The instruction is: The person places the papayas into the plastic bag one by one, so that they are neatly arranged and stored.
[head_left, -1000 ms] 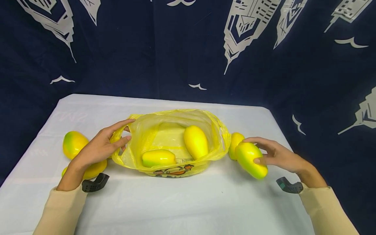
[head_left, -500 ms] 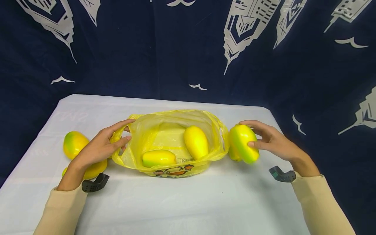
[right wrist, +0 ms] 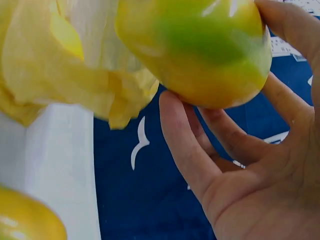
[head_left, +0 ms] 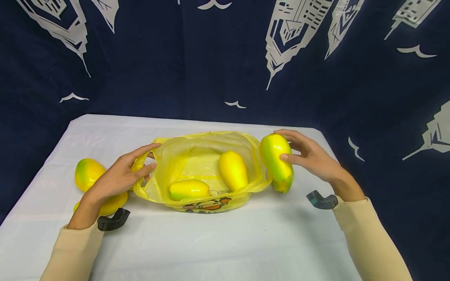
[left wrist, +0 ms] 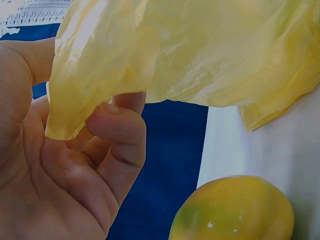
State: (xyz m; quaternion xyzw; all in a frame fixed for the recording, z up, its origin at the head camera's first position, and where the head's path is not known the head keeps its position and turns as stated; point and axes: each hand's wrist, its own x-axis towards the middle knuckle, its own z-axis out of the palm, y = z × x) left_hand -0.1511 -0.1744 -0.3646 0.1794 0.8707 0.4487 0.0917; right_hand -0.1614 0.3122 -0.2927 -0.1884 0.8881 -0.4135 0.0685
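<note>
A yellow plastic bag [head_left: 246, 199] stands on the table with its mouth wide. My left hand [head_left: 121, 175] holds its left handle, and in the left wrist view [left wrist: 97, 75] the fingers curl in through the handle. Inside the bag, one yellow mango [head_left: 233, 171] leans at the right and a yellow-green mango [head_left: 190, 190] lies at the front. My right hand [head_left: 311, 158] grips another mango [head_left: 274, 152] between thumb and fingers, raised at the bag's right rim. Below it, a mango [head_left: 284, 185] on the table is partly hidden.
Left of the bag, a yellow-green mango [head_left: 88, 173] and another mango [head_left: 115, 203] lie on the table, the latter partly behind my left wrist. A white cloth covers the table [head_left: 197, 246]. Behind hangs a dark blue curtain [head_left: 147, 70] with white prints.
My right hand has moved left and upward with its mango, from beyond the mango on the table to the bag's right rim. My left hand and the bag stay put.
</note>
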